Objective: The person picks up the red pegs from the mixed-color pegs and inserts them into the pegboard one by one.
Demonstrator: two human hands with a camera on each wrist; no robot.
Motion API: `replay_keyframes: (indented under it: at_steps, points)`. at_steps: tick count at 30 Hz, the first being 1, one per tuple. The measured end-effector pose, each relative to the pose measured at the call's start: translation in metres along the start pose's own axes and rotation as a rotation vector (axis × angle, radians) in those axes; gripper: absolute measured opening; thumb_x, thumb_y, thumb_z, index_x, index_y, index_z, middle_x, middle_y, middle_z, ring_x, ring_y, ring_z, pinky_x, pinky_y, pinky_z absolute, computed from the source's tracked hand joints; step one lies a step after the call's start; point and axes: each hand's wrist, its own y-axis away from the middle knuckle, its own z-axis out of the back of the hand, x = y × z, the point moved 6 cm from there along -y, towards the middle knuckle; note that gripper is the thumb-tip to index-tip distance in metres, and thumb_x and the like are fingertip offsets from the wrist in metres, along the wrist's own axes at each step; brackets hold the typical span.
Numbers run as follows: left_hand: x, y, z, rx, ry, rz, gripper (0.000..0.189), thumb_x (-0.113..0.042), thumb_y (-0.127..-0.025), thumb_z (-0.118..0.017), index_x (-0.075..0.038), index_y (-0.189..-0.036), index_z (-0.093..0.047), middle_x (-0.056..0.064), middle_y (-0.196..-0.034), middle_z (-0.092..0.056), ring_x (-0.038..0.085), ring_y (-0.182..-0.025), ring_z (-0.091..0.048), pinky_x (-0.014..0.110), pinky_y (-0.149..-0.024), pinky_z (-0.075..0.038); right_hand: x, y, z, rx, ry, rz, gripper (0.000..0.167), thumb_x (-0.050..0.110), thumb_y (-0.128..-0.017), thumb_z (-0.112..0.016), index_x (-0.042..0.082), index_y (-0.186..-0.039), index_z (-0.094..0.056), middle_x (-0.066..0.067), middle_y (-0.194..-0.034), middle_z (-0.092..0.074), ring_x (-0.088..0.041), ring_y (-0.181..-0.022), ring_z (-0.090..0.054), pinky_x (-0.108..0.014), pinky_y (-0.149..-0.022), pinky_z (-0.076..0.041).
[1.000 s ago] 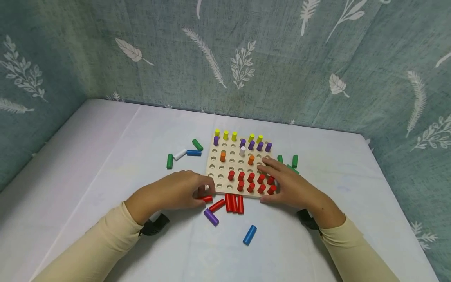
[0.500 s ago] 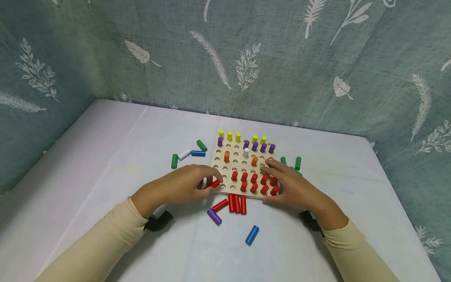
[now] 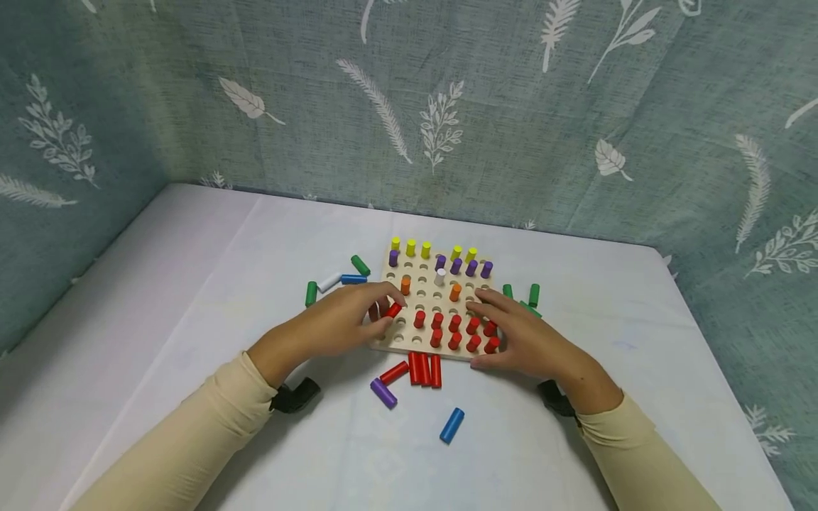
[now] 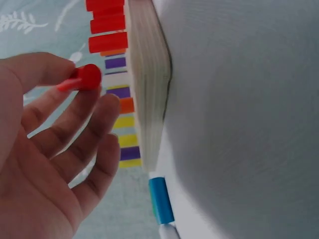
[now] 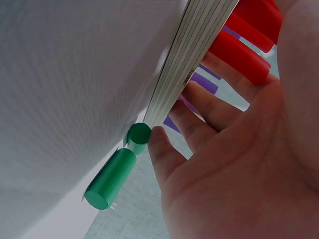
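A wooden pegboard with rows of holes lies on the table. Yellow and purple pegs stand along its far side, a white and two orange ones mid-board, and two rows of red pegs at the near right. My left hand pinches a red peg between thumb and fingers, over the board's left side; the left wrist view shows it tilted, above the board's top. My right hand rests along the board's right edge, fingers spread and touching it, with no peg held.
Loose red pegs, a purple peg and a blue peg lie in front of the board. Green, white and blue pegs lie to its left, and green pegs lie right of it. A patterned cloth wall stands behind.
My left hand has picked up a red peg from the table at the board's near left corner and carried it up and forward over the board. The right hand stays at the board's edge.
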Motion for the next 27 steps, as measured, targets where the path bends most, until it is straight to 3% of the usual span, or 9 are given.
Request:
replay_keyframes:
  at_steps: [7,27]
  points:
    - [0.0068,-0.0050,-0.0011,-0.007,0.005,0.042,0.033,-0.022,-0.094,-0.072,-0.021,-0.124,-0.059,-0.005,-0.092,-0.065,0.012,-0.081,-0.060,0.023,-0.067,-0.053,0.0008,-0.0029,0.0002,0.006,0.001,-0.025,0.094,0.049,-0.074,-0.086,0.019,-0.152,-0.044,-0.007,-0.165,-0.027,-0.035,-0.151,-0.028,-0.059,-0.114,-0.035]
    - [0.0044,-0.0077,0.0002,-0.081,-0.027,0.006,0.030,-0.019,-0.091,-0.075,-0.019,-0.117,-0.060,-0.005,-0.093,-0.072,0.008,-0.083,-0.064,0.023,-0.069,-0.052,0.0027,-0.0024,0.0026,0.015,-0.015,-0.045,0.093,0.048,-0.074,-0.086,0.019,-0.152,-0.044,-0.008,-0.165,-0.027,-0.035,-0.151,-0.027,-0.059,-0.114,-0.035]
